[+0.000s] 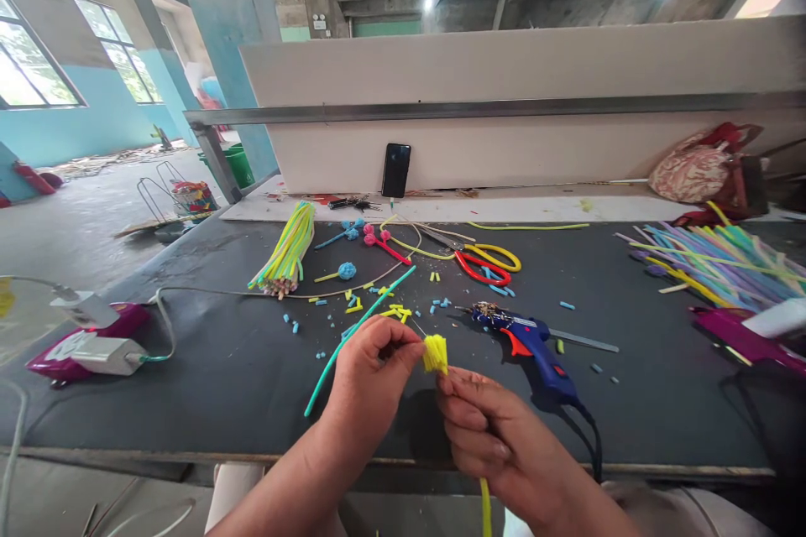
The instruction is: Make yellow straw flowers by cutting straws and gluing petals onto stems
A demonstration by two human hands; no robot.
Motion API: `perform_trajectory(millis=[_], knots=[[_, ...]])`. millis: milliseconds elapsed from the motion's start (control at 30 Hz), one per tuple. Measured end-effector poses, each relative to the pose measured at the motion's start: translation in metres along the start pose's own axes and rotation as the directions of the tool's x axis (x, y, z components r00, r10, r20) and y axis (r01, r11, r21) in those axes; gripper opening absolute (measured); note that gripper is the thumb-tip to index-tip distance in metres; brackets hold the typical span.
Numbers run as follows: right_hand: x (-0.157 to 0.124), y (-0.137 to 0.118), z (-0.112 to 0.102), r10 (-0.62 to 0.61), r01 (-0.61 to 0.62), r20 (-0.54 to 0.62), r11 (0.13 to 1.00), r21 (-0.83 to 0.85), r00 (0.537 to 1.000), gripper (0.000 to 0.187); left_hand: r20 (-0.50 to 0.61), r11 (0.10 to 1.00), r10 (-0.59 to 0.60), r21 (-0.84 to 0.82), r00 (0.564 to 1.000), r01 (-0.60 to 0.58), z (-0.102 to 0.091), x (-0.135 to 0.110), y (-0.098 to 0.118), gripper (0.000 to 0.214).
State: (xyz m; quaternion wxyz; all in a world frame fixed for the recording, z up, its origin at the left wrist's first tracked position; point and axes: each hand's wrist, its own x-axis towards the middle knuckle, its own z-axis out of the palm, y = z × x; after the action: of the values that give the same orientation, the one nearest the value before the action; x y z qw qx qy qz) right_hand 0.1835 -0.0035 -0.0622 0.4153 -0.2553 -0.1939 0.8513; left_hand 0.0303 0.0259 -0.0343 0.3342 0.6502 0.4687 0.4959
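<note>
My left hand (pixel 371 369) is closed in a pinch on a small yellow fuzzy coil (pixel 435 352) of pipe cleaner. My right hand (pixel 484 428) is closed on the same yellow pipe cleaner, whose tail (pixel 485 508) hangs down below the hand. A long teal pipe cleaner (pixel 358 336) runs from under my left hand up across the dark table (pixel 220 361). A blue hot glue gun (pixel 535 344) lies just right of my hands.
Red and yellow scissors (pixel 488 264), a bundle of yellow-green pipe cleaners (pixel 286 252), a heap of coloured ones (pixel 718 264), small cut bits, finished blue and pink pieces, a phone (pixel 396 169) against the white board, and a power strip (pixel 88 344) at left.
</note>
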Motion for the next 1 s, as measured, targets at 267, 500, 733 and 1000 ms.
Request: perform_trajectory(millis=[267, 500, 733, 1000], knots=[[-0.001, 0.0, 0.0, 0.006, -0.006, 0.006, 1.0, 0.009, 1.0, 0.011, -0.044, 0.997, -0.008, -0.071, 0.999, 0.004, 0.006, -0.001, -0.006, 0.011], [-0.001, 0.001, -0.002, -0.001, 0.0, 0.018, 0.999, 0.037, 1.0, 0.011, 0.017, 0.972, -0.111, -0.206, 0.994, 0.112, 0.0, 0.001, 0.004, 0.008], [0.0, -0.001, -0.001, 0.001, -0.002, 0.03, 0.999, 0.052, 1.0, 0.013, 0.036, 0.985, -0.147, -0.08, 0.988, 0.15, -0.007, -0.008, -0.008, 0.002], [0.001, 0.001, -0.002, 0.002, -0.003, 0.018, 0.999, 0.044, 1.0, 0.012, 0.007, 0.992, -0.125, 0.015, 0.992, 0.125, 0.003, -0.008, -0.001, 0.007]])
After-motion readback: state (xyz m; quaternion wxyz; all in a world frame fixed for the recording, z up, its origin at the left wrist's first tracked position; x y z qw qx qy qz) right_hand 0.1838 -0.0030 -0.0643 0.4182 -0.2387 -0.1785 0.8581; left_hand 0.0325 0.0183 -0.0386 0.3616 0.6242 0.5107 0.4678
